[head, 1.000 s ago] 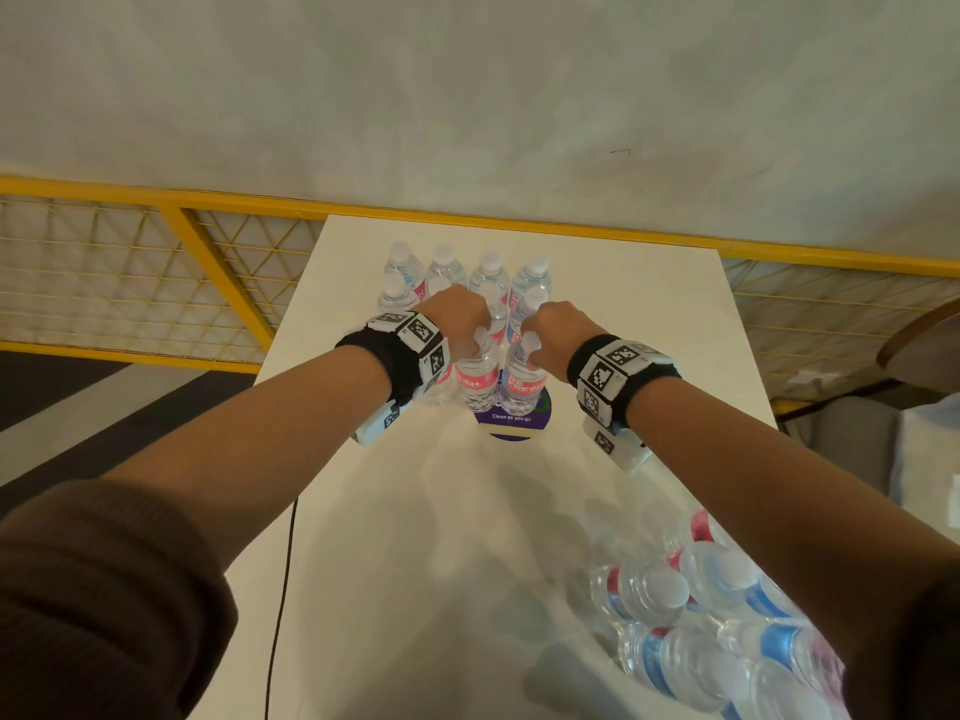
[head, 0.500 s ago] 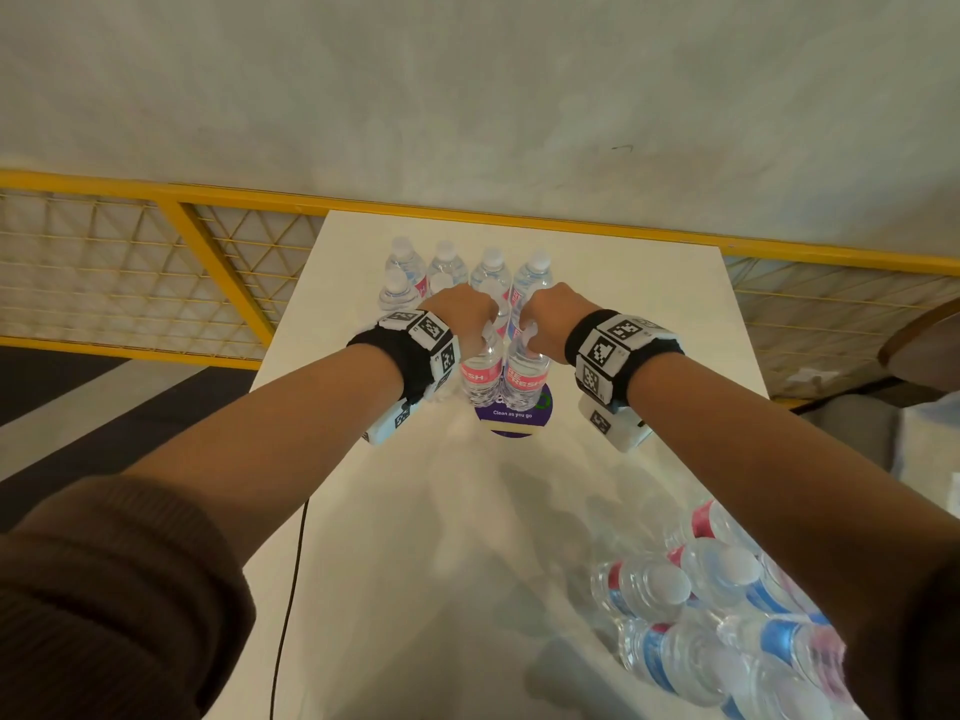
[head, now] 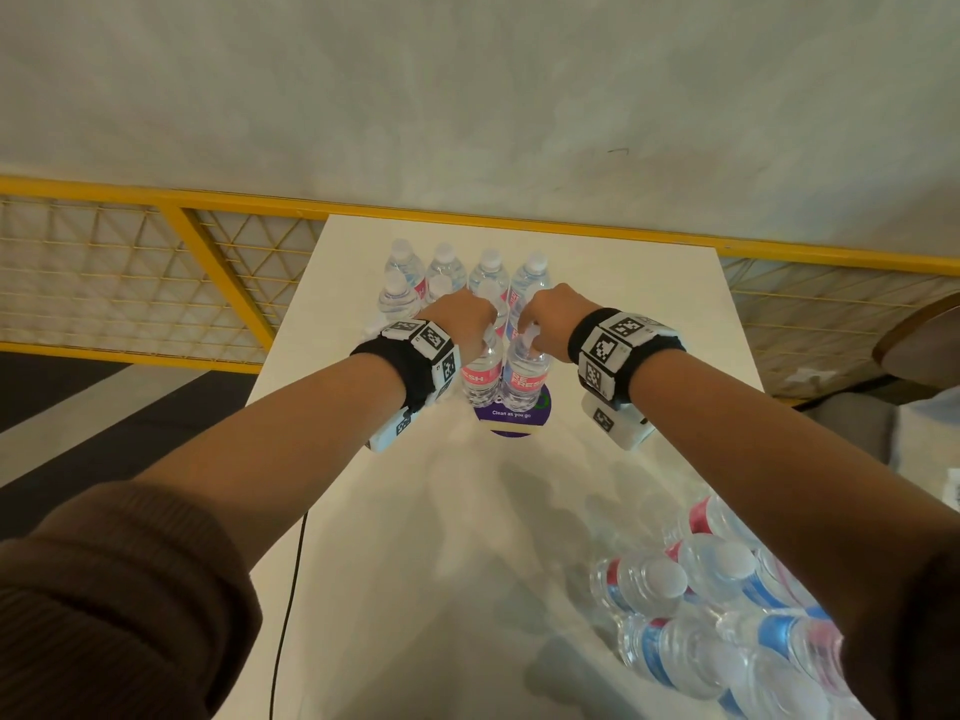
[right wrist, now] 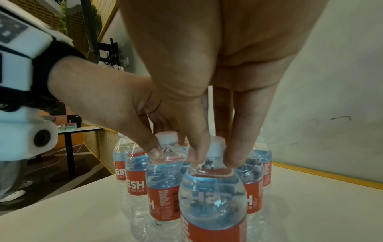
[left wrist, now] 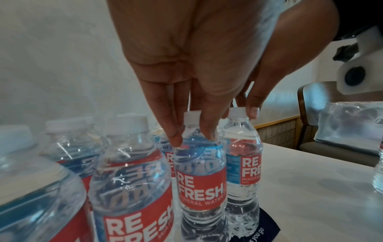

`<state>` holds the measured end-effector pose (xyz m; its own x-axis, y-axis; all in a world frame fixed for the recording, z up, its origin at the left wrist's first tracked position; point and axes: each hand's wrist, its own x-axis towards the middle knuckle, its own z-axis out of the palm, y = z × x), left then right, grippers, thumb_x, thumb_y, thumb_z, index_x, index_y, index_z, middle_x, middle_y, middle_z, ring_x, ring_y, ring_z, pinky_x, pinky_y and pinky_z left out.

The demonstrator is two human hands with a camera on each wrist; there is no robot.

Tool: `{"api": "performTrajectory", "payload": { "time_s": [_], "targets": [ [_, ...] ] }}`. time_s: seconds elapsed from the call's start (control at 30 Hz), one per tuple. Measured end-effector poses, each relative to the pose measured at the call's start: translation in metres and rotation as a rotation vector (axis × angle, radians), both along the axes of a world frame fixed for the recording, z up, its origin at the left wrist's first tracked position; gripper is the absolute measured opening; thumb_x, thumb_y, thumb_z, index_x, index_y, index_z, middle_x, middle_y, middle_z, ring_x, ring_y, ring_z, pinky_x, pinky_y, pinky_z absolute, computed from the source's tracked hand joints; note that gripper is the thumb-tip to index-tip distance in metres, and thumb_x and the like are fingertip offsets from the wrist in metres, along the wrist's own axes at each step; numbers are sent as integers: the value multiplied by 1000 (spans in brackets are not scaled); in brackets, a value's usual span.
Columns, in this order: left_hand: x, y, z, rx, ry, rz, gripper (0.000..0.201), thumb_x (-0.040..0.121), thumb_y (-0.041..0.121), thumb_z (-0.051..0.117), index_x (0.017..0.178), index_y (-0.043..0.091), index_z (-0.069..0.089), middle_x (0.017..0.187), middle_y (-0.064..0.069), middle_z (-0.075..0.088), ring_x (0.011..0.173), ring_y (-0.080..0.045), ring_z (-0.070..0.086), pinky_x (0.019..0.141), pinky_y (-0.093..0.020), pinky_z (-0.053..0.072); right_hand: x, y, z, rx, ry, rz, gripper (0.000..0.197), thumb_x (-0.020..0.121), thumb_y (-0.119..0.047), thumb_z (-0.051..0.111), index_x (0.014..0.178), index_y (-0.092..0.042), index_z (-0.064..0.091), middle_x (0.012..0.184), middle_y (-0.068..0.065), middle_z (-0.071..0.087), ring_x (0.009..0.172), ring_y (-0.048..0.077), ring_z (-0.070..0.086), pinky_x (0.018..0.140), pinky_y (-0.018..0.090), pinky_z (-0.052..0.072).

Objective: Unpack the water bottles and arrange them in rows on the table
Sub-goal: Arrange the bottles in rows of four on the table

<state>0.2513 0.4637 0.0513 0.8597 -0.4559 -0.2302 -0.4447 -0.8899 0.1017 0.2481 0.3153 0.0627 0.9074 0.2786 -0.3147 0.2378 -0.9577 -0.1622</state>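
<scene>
Two clear water bottles with red labels stand side by side on the white table (head: pixel 415 511), over a purple sticker (head: pixel 511 415). My left hand (head: pixel 467 319) (left wrist: pixel 193 139) pinches the neck of the left bottle (head: pixel 480 376) (left wrist: pixel 200 172) from above. My right hand (head: pixel 545 314) (right wrist: pixel 213 159) pinches the neck of the right bottle (head: pixel 527 379) (right wrist: pixel 211 204) the same way. Just behind them stand rows of upright bottles (head: pixel 447 272). A pack of bottles in clear wrap (head: pixel 727 615) lies at the table's near right.
A yellow mesh railing (head: pixel 156 262) runs behind the table's far edge and to its left. A black cable (head: pixel 291 589) hangs along the left edge. A chair and a wrapped pack (left wrist: pixel 348 124) sit off to the right. Bare tabletop lies between the sticker and me.
Both hands have closed in over the two bottle tops and drawn slightly nearer each other. The two bottles have barely shifted on the sticker.
</scene>
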Motion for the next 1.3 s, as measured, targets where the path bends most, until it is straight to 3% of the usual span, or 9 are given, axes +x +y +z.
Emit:
{"api": "performTrajectory", "payload": {
  "time_s": [0.2,0.33,0.43,0.57,0.9,0.97,1.07,1.17,1.3],
  "targets": [
    [-6,1,3,40,9,12,20,92,15,45,108,6,54,95,-13,59,93,-31,59,65,-30,36,-8,0,6,-23,17,37,32,93,-18,53,123,-8,61,120,14,63,109,30,59,94,32,47],
    [-19,-3,7,77,-97,9,54,87,27,57,135,14,36,128,-13,44,111,-34,50,76,-40,48,-25,-24,26,20,33,-4,46,91,-19,59,136,-13,49,133,10,55,120,27,53,99,31,41],
    [-47,-24,6,-116,-242,-138,51,88,29,56,135,15,40,134,-10,41,120,-31,40,83,-43,52,-44,-68,39,10,76,-124,45,89,-21,63,132,-17,52,129,6,57,118,25,52,98,31,40],
    [-96,-71,-7,-301,-2,-348,43,91,35,52,131,22,46,129,0,44,117,-20,42,91,-43,47,-77,-129,36,-158,176,-253,38,88,-20,65,125,-17,59,129,6,56,119,25,51,98,31,41],
    [-121,-182,-20,-203,271,-598,62,89,32,58,144,30,30,137,-2,42,115,-24,52,96,-35,43,-129,-200,36,-385,294,-336,44,89,-32,61,129,-12,57,136,5,53,126,24,48,107,34,40],
    [-123,-196,-19,-191,299,-651,65,89,32,58,146,35,26,138,-1,42,117,-23,51,98,-37,42,-135,-204,35,-403,345,-343,50,86,-42,63,127,-13,58,131,4,57,117,22,55,101,34,45],
    [-125,-208,-22,-156,348,-695,60,88,33,59,142,38,34,141,2,43,123,-22,48,104,-38,39,-140,-205,34,-372,417,-370,53,80,-38,72,123,-10,59,114,4,65,83,19,63,72,28,52],
    [-129,-213,-25,-156,387,-681,48,88,30,60,134,29,46,131,-4,54,115,-25,54,98,-34,42,-139,-207,29,-287,349,-437,44,78,-20,75,117,-3,64,106,9,70,81,23,71,75,34,60],
    [-129,-200,-25,-256,356,-561,32,91,25,56,122,19,50,94,-4,66,87,-26,59,78,-30,45,-135,-202,29,-183,273,-471,36,78,-14,75,110,0,66,100,13,72,79,24,73,76,37,61]
  ]
}}
